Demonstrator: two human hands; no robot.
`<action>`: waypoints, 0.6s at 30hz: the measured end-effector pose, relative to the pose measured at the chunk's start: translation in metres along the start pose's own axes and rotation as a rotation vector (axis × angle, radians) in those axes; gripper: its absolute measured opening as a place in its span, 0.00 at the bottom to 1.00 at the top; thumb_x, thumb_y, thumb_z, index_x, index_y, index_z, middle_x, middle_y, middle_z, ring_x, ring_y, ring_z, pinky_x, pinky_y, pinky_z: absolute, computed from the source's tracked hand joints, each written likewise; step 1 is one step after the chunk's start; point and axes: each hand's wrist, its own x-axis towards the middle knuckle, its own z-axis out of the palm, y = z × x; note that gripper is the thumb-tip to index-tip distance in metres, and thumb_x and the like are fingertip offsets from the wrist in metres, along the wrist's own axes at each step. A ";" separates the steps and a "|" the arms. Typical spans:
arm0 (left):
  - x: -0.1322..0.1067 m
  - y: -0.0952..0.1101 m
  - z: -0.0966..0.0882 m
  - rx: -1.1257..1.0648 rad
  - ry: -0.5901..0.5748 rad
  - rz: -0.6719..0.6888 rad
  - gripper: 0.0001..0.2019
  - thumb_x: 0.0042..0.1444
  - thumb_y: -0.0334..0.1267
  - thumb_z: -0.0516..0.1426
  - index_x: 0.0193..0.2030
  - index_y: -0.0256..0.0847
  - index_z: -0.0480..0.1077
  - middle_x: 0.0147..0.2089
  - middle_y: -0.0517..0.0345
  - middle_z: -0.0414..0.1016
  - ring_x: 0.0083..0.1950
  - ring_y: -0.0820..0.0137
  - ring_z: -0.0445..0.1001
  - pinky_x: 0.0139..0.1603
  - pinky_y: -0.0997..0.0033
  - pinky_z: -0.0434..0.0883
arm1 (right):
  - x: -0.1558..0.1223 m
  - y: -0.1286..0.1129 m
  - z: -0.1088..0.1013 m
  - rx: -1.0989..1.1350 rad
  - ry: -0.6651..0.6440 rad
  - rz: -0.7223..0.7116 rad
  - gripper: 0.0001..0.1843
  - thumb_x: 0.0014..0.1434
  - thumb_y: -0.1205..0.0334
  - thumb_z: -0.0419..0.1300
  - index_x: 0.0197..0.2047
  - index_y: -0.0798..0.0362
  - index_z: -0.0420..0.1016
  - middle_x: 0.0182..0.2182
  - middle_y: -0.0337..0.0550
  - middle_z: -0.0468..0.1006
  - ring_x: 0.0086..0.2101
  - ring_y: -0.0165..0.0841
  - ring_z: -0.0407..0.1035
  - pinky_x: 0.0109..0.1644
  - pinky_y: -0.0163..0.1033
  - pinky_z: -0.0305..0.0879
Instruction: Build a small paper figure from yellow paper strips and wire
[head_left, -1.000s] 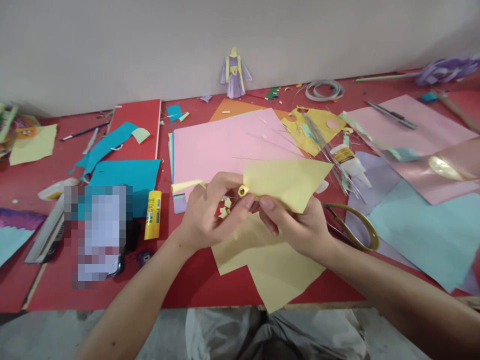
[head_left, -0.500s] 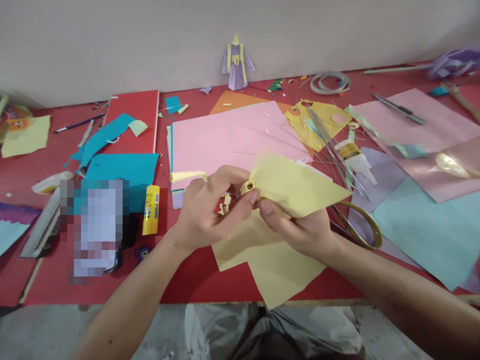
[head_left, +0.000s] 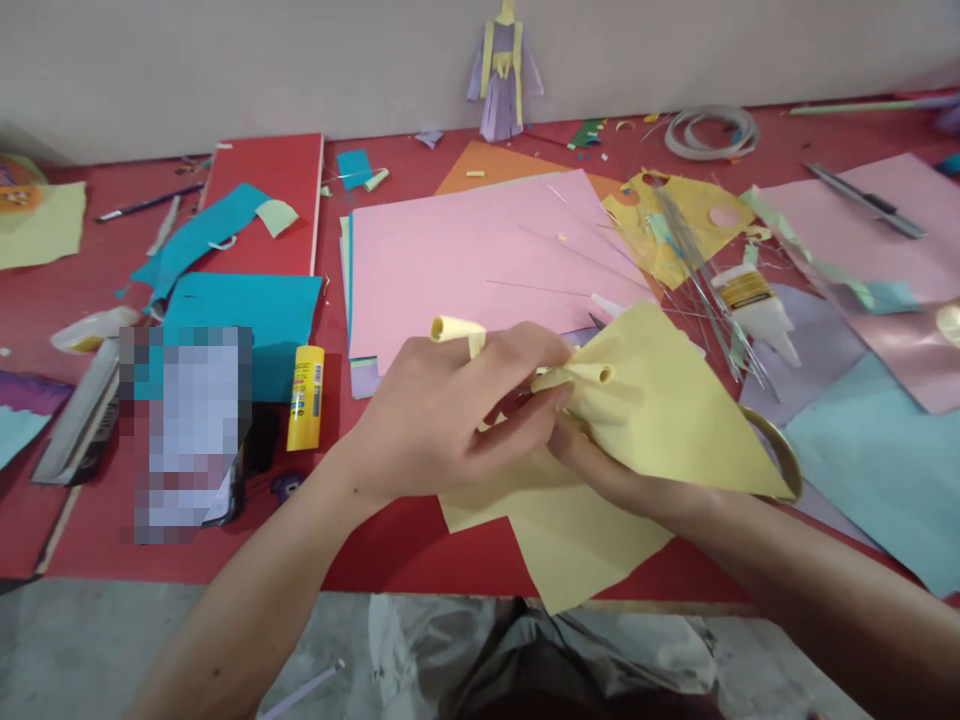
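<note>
My left hand [head_left: 457, 405] is closed, back facing up, with thumb and fingers pinching a small yellow paper roll [head_left: 598, 374] whose open end points right. A second yellow paper tube [head_left: 454, 330] sticks up behind the left knuckles; how it joins the rest is hidden. My right hand [head_left: 596, 470] is closed at the lower left of a pale yellow paper sheet [head_left: 667, 400], which covers most of its fingers. Both hands meet above another yellow sheet [head_left: 570, 550] lying on the red table. An olive scissors handle [head_left: 784, 460] shows beside the right forearm.
Pink paper [head_left: 480, 260] lies behind the hands. A yellow glue stick [head_left: 306, 398] stands left, near a blurred phone [head_left: 195, 430]. To the right are a glue bottle [head_left: 756, 310], thin wires [head_left: 701, 265] and a craft knife [head_left: 866, 200]. A paper figure [head_left: 502, 80] leans on the wall.
My left hand has turned its back upward and moved right with my right hand. The roll's open end now points right, and the held sheet hangs lower at its right. The view has shifted.
</note>
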 end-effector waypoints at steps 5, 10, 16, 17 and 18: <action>0.001 0.000 -0.001 -0.085 0.004 -0.089 0.03 0.60 0.35 0.56 0.41 0.42 0.67 0.27 0.65 0.73 0.22 0.77 0.70 0.21 0.76 0.65 | 0.003 -0.002 -0.003 -0.061 0.001 -0.089 0.09 0.63 0.62 0.57 0.30 0.47 0.70 0.20 0.36 0.73 0.21 0.30 0.69 0.24 0.35 0.67; 0.002 0.003 -0.002 -0.294 0.014 -0.238 0.01 0.61 0.34 0.56 0.39 0.44 0.66 0.26 0.66 0.68 0.24 0.77 0.68 0.23 0.77 0.68 | 0.003 -0.005 -0.005 -0.290 0.098 -0.312 0.08 0.63 0.61 0.58 0.46 0.46 0.74 0.32 0.43 0.82 0.36 0.39 0.78 0.37 0.40 0.76; 0.003 0.002 0.000 -0.638 -0.017 -0.475 0.04 0.62 0.36 0.56 0.36 0.43 0.64 0.26 0.64 0.65 0.24 0.78 0.66 0.23 0.78 0.69 | 0.002 0.000 -0.002 -0.270 0.163 -0.378 0.10 0.64 0.63 0.58 0.48 0.46 0.73 0.42 0.41 0.83 0.44 0.37 0.78 0.51 0.39 0.75; 0.003 0.002 -0.001 -0.678 -0.040 -0.504 0.04 0.62 0.36 0.56 0.36 0.42 0.64 0.26 0.65 0.65 0.23 0.78 0.66 0.23 0.78 0.69 | 0.003 0.001 -0.001 -0.265 0.164 -0.400 0.10 0.64 0.65 0.58 0.47 0.46 0.73 0.41 0.39 0.83 0.43 0.35 0.78 0.50 0.37 0.75; 0.003 0.001 -0.001 -0.712 -0.061 -0.525 0.04 0.62 0.36 0.55 0.35 0.42 0.64 0.26 0.65 0.65 0.23 0.78 0.66 0.23 0.78 0.69 | 0.003 0.002 -0.001 -0.260 0.173 -0.414 0.10 0.63 0.66 0.58 0.47 0.45 0.73 0.40 0.38 0.83 0.41 0.34 0.78 0.49 0.35 0.76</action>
